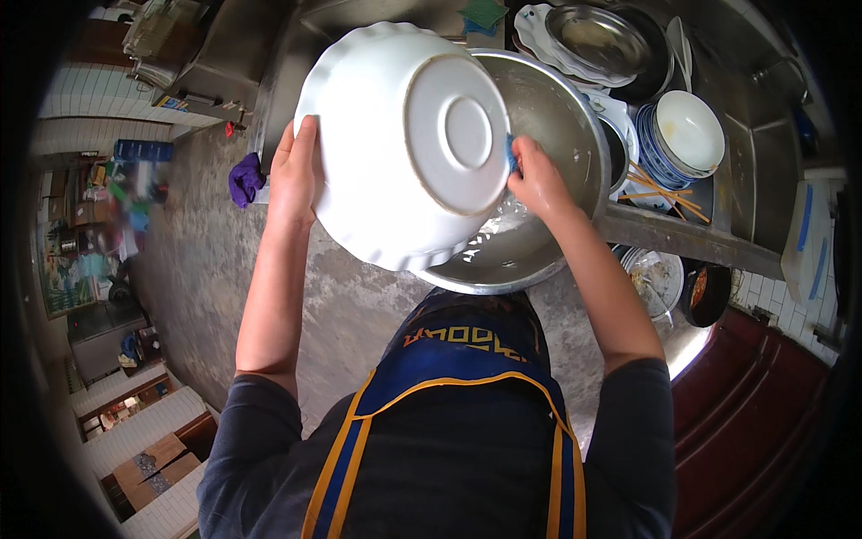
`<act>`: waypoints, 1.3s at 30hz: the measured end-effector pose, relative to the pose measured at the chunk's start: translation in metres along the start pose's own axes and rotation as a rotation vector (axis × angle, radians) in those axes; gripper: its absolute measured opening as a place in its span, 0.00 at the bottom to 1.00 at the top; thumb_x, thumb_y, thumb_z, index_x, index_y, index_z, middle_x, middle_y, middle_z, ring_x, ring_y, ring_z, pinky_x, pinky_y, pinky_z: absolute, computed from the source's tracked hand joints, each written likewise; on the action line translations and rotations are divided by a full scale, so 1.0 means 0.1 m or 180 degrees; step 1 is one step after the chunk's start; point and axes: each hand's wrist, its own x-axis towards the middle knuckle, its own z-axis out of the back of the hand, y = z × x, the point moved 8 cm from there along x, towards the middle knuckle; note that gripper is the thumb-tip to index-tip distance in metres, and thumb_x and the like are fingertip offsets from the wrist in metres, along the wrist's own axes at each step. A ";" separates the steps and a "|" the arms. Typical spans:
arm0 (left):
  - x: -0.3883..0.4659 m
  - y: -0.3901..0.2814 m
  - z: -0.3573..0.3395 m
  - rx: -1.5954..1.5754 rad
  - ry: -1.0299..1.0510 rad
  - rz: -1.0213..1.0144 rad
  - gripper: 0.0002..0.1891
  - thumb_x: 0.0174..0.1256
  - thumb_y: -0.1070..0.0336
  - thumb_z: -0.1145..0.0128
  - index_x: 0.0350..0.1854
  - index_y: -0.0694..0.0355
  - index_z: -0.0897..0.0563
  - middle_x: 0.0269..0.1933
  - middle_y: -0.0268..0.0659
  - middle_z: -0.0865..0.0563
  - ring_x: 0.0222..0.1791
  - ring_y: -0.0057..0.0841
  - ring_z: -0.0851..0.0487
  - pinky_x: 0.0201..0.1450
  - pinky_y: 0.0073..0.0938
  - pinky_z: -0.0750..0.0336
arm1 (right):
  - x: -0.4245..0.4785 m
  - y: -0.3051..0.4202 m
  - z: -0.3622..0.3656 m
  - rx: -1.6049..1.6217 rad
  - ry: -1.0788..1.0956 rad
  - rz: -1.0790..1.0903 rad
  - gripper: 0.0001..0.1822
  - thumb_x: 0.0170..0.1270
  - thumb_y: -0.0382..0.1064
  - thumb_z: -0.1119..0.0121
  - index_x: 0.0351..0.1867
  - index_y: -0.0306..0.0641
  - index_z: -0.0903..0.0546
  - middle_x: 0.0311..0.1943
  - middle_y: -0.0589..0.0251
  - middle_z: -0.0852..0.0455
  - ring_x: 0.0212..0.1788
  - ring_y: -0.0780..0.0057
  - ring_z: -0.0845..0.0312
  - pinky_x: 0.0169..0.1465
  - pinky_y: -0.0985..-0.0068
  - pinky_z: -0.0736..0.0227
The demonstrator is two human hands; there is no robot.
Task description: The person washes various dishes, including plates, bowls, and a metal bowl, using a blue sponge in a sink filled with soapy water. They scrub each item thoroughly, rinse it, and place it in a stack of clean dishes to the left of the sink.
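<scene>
A large white bowl with a scalloped rim (363, 148) is tilted with its foot ring facing up and to the right. My left hand (294, 168) grips its rim at the left. At the bowl's right side, my right hand (535, 176) is closed on a blue scrubbing cloth or pad (512, 153), which touches the bowl beside the foot ring. Beneath and to the right of the bowl is a wide stainless steel basin (584, 101) holding water, partly hidden by the bowl.
Right of the basin, a steel sink (757, 155) holds stacked bowls (690, 131), wooden chopsticks (663, 191) and an oval metal dish (596, 39). Below its edge are a bucket with scraps (650, 279) and a black container (707, 293). A purple cloth (246, 179) hangs at the left.
</scene>
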 end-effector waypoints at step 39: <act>-0.70 0.00 -0.18 0.0216 0.0632 -0.1158 0.23 0.62 0.65 0.48 0.57 0.71 0.35 0.48 0.43 0.22 0.48 0.25 0.25 0.50 0.25 0.31 | 1.34 1.30 0.35 0.1145 0.0649 0.0781 0.17 0.63 0.45 0.54 0.47 0.37 0.25 0.48 0.55 0.25 0.49 0.67 0.29 0.54 0.72 0.37</act>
